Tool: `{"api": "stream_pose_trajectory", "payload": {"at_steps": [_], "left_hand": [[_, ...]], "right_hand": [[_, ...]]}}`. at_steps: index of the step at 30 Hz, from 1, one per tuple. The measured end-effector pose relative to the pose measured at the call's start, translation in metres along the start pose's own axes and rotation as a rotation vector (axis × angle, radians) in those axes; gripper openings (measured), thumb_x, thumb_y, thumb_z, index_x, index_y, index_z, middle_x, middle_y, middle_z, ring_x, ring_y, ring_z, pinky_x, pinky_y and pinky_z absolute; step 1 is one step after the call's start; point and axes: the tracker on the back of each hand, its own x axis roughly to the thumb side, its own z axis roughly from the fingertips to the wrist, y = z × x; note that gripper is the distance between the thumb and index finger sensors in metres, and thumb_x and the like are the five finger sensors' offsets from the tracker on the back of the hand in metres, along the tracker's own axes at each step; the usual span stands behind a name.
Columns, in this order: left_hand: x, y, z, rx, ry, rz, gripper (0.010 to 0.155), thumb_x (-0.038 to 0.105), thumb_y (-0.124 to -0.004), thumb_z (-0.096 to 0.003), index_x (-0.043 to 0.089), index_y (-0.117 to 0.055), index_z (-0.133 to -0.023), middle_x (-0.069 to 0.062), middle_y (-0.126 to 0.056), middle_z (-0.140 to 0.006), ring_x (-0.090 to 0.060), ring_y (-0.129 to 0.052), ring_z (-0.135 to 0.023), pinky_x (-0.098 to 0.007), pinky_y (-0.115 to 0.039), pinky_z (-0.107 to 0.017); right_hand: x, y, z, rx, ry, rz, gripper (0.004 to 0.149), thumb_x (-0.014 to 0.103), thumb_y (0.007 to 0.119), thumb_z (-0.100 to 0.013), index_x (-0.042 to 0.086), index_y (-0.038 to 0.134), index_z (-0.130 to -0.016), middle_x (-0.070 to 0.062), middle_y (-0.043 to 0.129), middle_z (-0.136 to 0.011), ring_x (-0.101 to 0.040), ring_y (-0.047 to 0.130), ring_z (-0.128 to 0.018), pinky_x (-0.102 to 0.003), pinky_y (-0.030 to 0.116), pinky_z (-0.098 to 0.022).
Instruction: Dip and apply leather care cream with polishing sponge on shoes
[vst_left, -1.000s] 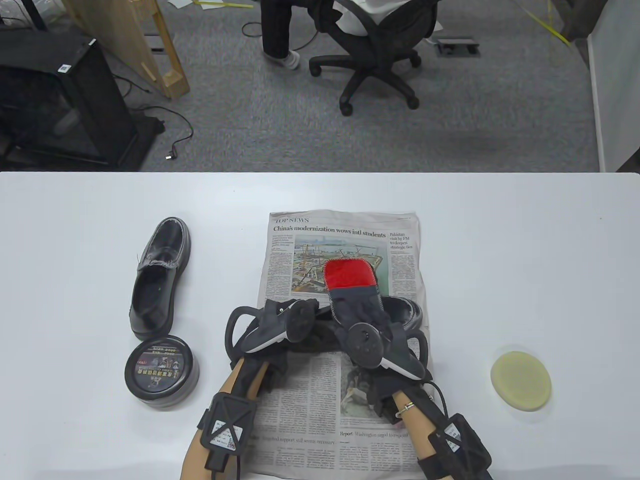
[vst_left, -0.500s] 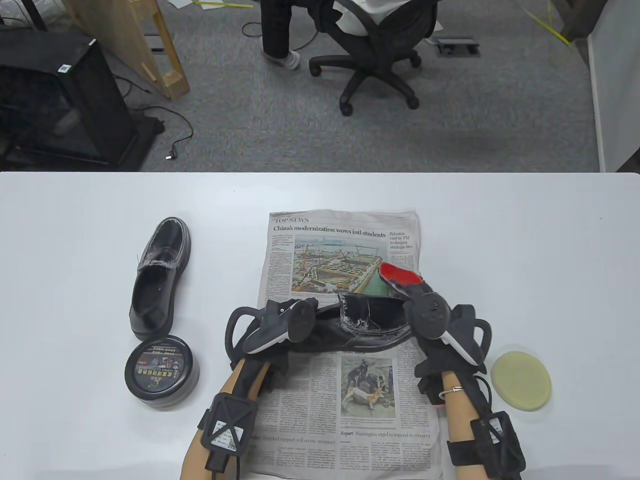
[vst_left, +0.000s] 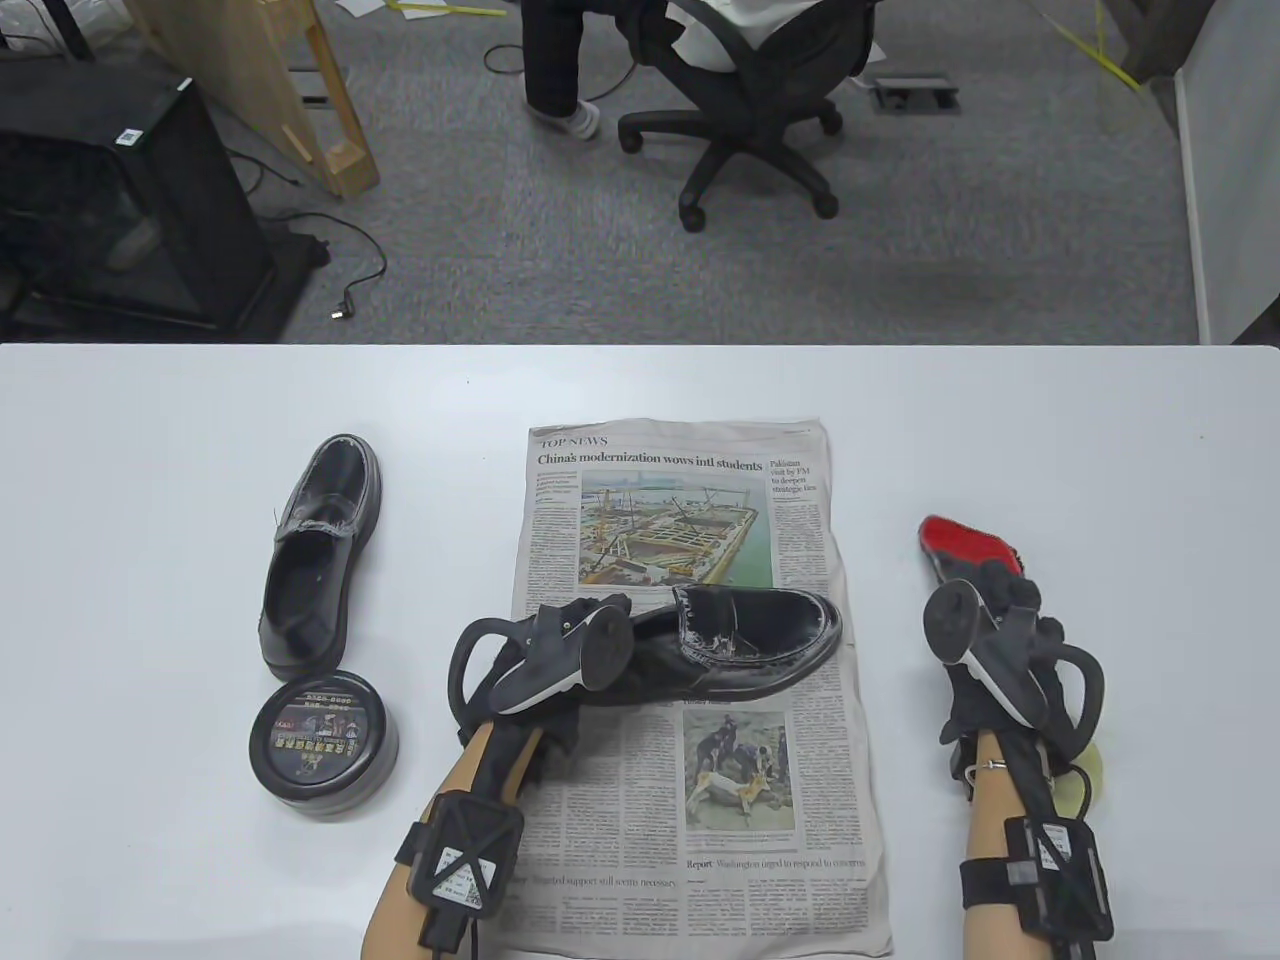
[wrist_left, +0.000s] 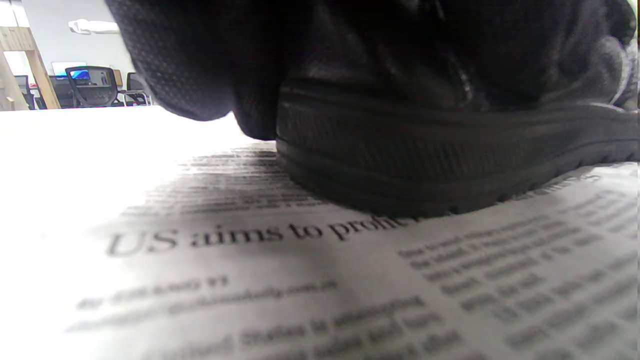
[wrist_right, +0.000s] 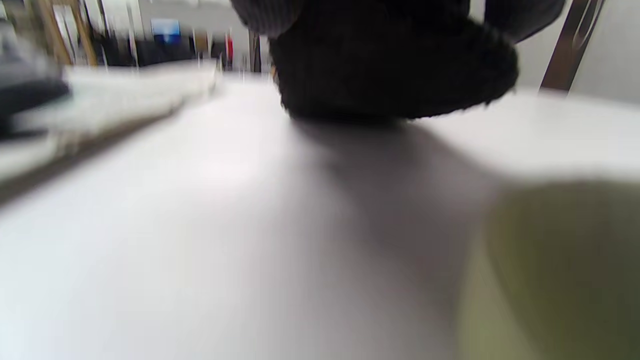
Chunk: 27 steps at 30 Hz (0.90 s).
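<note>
Left hand (vst_left: 545, 655): grips the heel end of the shoe (vst_left: 740, 640), steadying it on the newspaper (vst_left: 690, 480).
Shoe axis: left to right, toe pointing right.
Right hand (vst_left: 985, 615): on the table right of the paper, holding a red-faced polishing pad (vst_left: 960, 540), apparently.
Sponge (vst_left: 1090, 775): just behind the right wrist, mostly hidden.
Cream tin (vst_left: 322, 740): far left, lid on, nearer the left hand.

Sponge (vst_left: 1090, 775) was mostly hidden under the right hand (vst_left: 1000, 640), right wrist view motion-blurred, left hand (vst_left: 545, 650) fingers hidden behind its tracker.
</note>
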Motion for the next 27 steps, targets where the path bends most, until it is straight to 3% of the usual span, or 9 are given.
{"api": "stream_pose_trajectory", "payload": {"at_steps": [1, 3, 6, 11, 16, 22, 24, 27], "left_hand": [[0.0, 0.0, 0.0, 0.0, -0.001, -0.004, 0.088, 0.066, -0.079, -0.0321, 0.031, -0.061, -0.11, -0.001, -0.083, -0.108, -0.026, -0.089, -0.094, -0.052, -0.078, -0.069], [0.0, 0.001, 0.001, -0.001, -0.006, -0.003, 0.09, 0.067, -0.079, -0.0323, 0.031, -0.058, -0.112, -0.002, -0.08, -0.111, -0.027, -0.087, -0.096, -0.053, -0.077, -0.07], [-0.001, 0.004, 0.005, 0.002, -0.018, 0.03, 0.098, 0.066, -0.08, -0.0343, 0.028, -0.045, -0.118, -0.01, -0.064, -0.121, -0.035, -0.073, -0.106, -0.059, -0.071, -0.073], [-0.016, 0.031, 0.028, 0.074, -0.009, 0.104, 0.104, 0.063, -0.079, -0.0383, 0.02, -0.034, -0.121, -0.023, -0.044, -0.126, -0.046, -0.056, -0.11, -0.065, -0.063, -0.075], [-0.058, 0.056, 0.078, 0.077, 0.074, 0.044, 0.103, 0.067, -0.073, -0.0429, 0.015, -0.034, -0.123, -0.033, -0.04, -0.126, -0.056, -0.051, -0.109, -0.07, -0.06, -0.072], [-0.12, 0.035, 0.135, -0.134, 0.28, -0.064, 0.116, 0.075, -0.067, -0.0428, 0.005, -0.024, -0.123, -0.048, -0.03, -0.121, -0.071, -0.044, -0.103, -0.08, -0.058, -0.066], [-0.137, 0.018, 0.142, -0.256, 0.311, -0.03, 0.12, 0.079, -0.061, -0.0438, 0.002, -0.01, -0.121, -0.052, -0.02, -0.119, -0.075, -0.037, -0.101, -0.084, -0.056, -0.064], [-0.153, -0.004, 0.142, -0.356, 0.348, 0.006, 0.125, 0.08, -0.06, -0.0421, 0.001, 0.004, -0.114, -0.057, -0.01, -0.113, -0.079, -0.026, -0.096, -0.088, -0.053, -0.06]], "right_hand": [[0.0, 0.005, -0.001, 0.058, -0.011, -0.001, 0.054, 0.045, 0.059, -0.06, 0.029, 0.049, -0.111, -0.006, 0.05, -0.119, -0.043, 0.054, -0.108, -0.062, 0.056, -0.073], [0.0, 0.011, 0.0, 0.189, -0.049, -0.061, 0.066, 0.051, 0.056, -0.06, 0.023, 0.037, -0.116, -0.013, 0.036, -0.122, -0.048, 0.043, -0.109, -0.065, 0.05, -0.073], [0.003, 0.002, 0.011, 0.152, -0.11, -0.099, 0.078, 0.057, 0.053, -0.058, 0.014, 0.031, -0.119, -0.024, 0.029, -0.122, -0.056, 0.035, -0.107, -0.068, 0.044, -0.072], [0.016, -0.022, 0.051, 0.007, -0.293, -0.166, 0.081, 0.058, 0.048, -0.059, 0.011, 0.024, -0.12, -0.03, 0.022, -0.121, -0.06, 0.03, -0.105, -0.07, 0.042, -0.07], [0.037, -0.029, 0.1, -0.051, -0.532, -0.226, 0.082, 0.059, 0.047, -0.06, 0.01, 0.023, -0.12, -0.031, 0.023, -0.121, -0.061, 0.03, -0.105, -0.07, 0.042, -0.07], [0.055, -0.015, 0.124, -0.082, -0.648, -0.154, 0.082, 0.059, 0.047, -0.059, 0.009, 0.023, -0.12, -0.032, 0.024, -0.12, -0.061, 0.032, -0.104, -0.07, 0.043, -0.069], [0.056, -0.013, 0.125, -0.084, -0.649, -0.125, 0.082, 0.059, 0.047, -0.059, 0.009, 0.021, -0.119, -0.032, 0.023, -0.119, -0.062, 0.031, -0.104, -0.07, 0.043, -0.069], [0.056, -0.011, 0.126, -0.09, -0.65, -0.134, 0.083, 0.058, 0.047, -0.059, 0.008, 0.019, -0.119, -0.033, 0.022, -0.119, -0.062, 0.031, -0.103, -0.07, 0.043, -0.069]]}}
